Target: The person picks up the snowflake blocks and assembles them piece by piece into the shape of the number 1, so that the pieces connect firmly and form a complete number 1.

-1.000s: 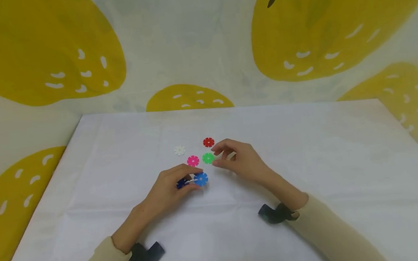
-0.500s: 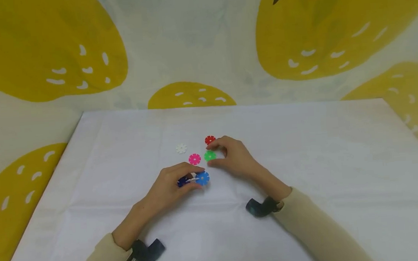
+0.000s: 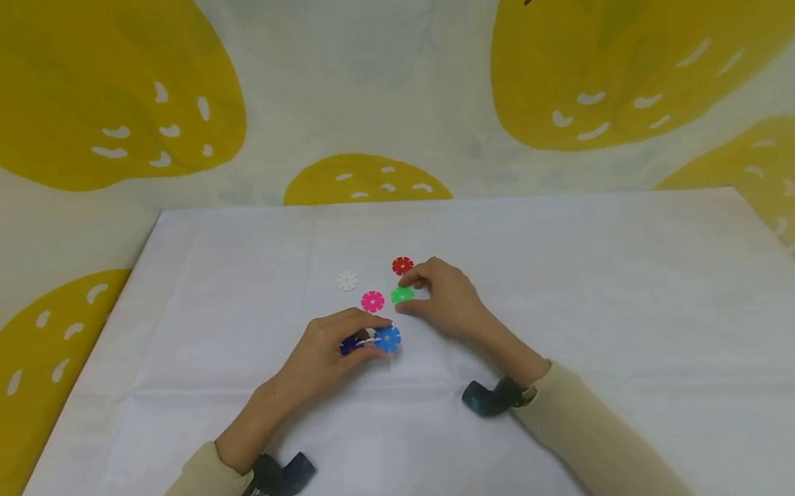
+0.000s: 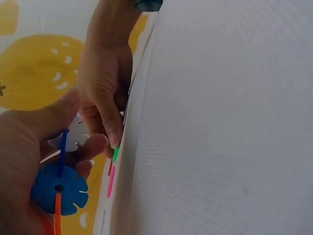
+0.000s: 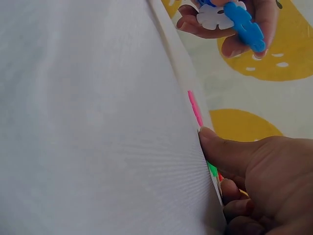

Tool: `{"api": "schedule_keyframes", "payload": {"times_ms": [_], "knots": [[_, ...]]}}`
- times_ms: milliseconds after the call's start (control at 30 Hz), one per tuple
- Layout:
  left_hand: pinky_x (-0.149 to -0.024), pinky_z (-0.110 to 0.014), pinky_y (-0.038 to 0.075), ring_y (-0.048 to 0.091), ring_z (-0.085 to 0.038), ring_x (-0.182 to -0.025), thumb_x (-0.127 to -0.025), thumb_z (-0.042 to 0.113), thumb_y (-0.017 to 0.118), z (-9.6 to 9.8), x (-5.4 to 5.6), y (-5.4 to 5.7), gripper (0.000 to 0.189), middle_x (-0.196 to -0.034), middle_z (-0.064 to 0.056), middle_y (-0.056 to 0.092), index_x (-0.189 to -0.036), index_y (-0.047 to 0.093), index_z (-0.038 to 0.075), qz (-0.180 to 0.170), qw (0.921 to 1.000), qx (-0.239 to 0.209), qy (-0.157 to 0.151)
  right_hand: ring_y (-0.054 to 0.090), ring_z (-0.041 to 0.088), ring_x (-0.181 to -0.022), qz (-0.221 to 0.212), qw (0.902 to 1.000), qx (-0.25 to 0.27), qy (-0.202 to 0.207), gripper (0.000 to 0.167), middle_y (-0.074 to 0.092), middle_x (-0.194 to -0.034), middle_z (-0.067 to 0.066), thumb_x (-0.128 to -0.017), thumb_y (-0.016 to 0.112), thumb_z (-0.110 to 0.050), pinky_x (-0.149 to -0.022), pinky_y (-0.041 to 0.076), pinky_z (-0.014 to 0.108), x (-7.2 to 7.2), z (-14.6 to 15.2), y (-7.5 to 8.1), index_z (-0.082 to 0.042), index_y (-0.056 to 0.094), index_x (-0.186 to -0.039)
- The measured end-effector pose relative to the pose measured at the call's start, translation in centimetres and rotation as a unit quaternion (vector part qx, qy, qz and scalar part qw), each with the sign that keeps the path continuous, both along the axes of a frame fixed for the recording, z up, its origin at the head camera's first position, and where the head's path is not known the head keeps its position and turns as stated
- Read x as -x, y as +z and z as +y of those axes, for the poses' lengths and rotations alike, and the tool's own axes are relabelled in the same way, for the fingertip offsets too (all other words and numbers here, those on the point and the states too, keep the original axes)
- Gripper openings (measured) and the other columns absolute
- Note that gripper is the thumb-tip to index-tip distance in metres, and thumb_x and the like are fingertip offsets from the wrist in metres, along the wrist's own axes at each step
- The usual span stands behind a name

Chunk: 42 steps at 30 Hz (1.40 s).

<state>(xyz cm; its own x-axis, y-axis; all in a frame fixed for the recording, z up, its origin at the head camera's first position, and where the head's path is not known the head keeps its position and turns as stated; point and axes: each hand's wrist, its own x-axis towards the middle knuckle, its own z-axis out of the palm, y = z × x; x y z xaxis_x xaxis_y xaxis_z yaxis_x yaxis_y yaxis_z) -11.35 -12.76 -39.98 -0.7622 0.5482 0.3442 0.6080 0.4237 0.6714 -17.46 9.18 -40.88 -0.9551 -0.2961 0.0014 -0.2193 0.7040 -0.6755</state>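
Note:
My left hand (image 3: 328,347) holds a joined chain of plastic interlocking discs above the cloth. A light blue disc (image 3: 387,339) shows at its fingertips, and a dark blue disc (image 3: 349,345) sits partly hidden under the palm. In the left wrist view, a white disc (image 4: 73,139) and an edge-on orange disc (image 4: 58,213) also belong to the chain. My right hand (image 3: 449,300) pinches the rim of a green disc (image 3: 402,294) between thumb and fingers, low over the cloth. A pink disc (image 3: 373,301) lies left of it.
A red disc (image 3: 402,265) lies just behind the green one, close to the right fingertips. Farther left is a loose white disc (image 3: 347,281). All rest on a white cloth-covered table (image 3: 583,296). Behind it hangs a backdrop (image 3: 370,79) with yellow shapes.
My right hand has moved left and closed its thumb and fingers on the green disc, which now looks tilted. The left hand keeps its hold on the chain, nearly still.

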Motion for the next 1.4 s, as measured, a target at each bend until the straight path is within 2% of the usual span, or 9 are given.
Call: {"api": "schedule_keyframes", "payload": {"times_ms": [233,400,500,633,900,1133,1400], "knots": [[-0.079,-0.024,0.052,0.062,-0.008,-0.087,-0.078,0.012,0.08,0.1,-0.1,0.0,0.038,-0.104,0.003,0.067,-0.114,0.069,0.012,-0.003,0.9999,0.008,0.005,0.054,0.018,-0.095,0.006,0.9999,0.014,0.002,0.031,0.059,-0.1,-0.001,-0.079,0.08,-0.026,-0.084,0.046,0.035,-0.1,0.1,-0.1,-0.018,0.068,-0.106],[-0.079,-0.025,0.053,0.063,-0.009,-0.087,-0.077,0.011,0.08,0.1,-0.2,-0.1,0.039,-0.104,0.003,0.067,-0.114,0.069,0.01,-0.004,0.9999,0.005,0.008,0.051,0.019,-0.074,0.015,0.9989,0.044,-0.001,0.029,0.063,-0.087,-0.005,-0.079,0.08,-0.024,-0.063,0.043,0.03,-0.4,0.1,-0.3,-0.022,0.065,-0.104],[-0.078,-0.025,0.053,0.063,-0.009,-0.087,-0.077,0.011,0.08,0.1,-0.2,-0.1,0.039,-0.105,0.002,0.067,-0.114,0.069,0.01,-0.003,1.0,0.002,0.007,0.049,0.019,-0.066,0.016,0.9982,0.058,-0.006,0.027,0.063,-0.08,-0.005,-0.081,0.079,-0.023,-0.056,0.04,0.029,-0.5,0.1,-0.4,-0.024,0.066,-0.105],[-0.079,-0.025,0.052,0.064,-0.009,-0.088,-0.077,0.011,0.08,0.2,-0.1,-0.2,0.039,-0.106,0.002,0.067,-0.114,0.069,0.011,0.0,1.0,0.0,0.01,0.053,0.016,-0.07,0.005,0.9969,0.078,-0.01,0.024,0.064,-0.082,-0.005,-0.084,0.076,-0.022,-0.061,0.046,0.028,-0.3,0.5,-0.6,-0.026,0.068,-0.107],[-0.082,-0.028,0.052,0.062,-0.012,-0.094,-0.078,0.013,0.08,0.4,0.0,0.0,0.04,-0.106,0.001,0.069,-0.116,0.069,0.011,0.001,0.9998,0.004,0.021,0.059,0.017,-0.08,-0.054,0.9901,0.129,-0.012,0.03,0.066,-0.081,-0.004,-0.086,0.072,-0.031,-0.07,0.05,0.034,-0.2,2.4,0.1,-0.031,0.066,-0.116],[-0.087,-0.031,0.05,0.063,-0.016,-0.102,-0.079,0.013,0.078,0.4,-0.1,0.1,0.039,-0.11,-0.002,0.068,-0.117,0.069,0.01,-0.007,0.9995,0.005,0.029,0.062,0.016,-0.082,-0.073,0.9842,0.161,0.013,0.034,0.068,-0.08,-0.004,-0.086,0.073,-0.029,-0.078,0.049,0.038,-1.6,3.5,0.6,-0.027,0.065,-0.119],[-0.084,-0.029,0.051,0.063,-0.015,-0.099,-0.078,0.012,0.079,0.4,-0.2,0.2,0.04,-0.107,-0.002,0.069,-0.116,0.069,0.01,-0.006,0.9995,0.002,0.03,0.064,0.022,-0.076,-0.116,0.9686,0.211,0.062,0.035,0.07,-0.084,0.003,-0.087,0.072,-0.027,-0.068,0.05,0.035,-3.5,3.7,1.1,-0.021,0.065,-0.121]]}}
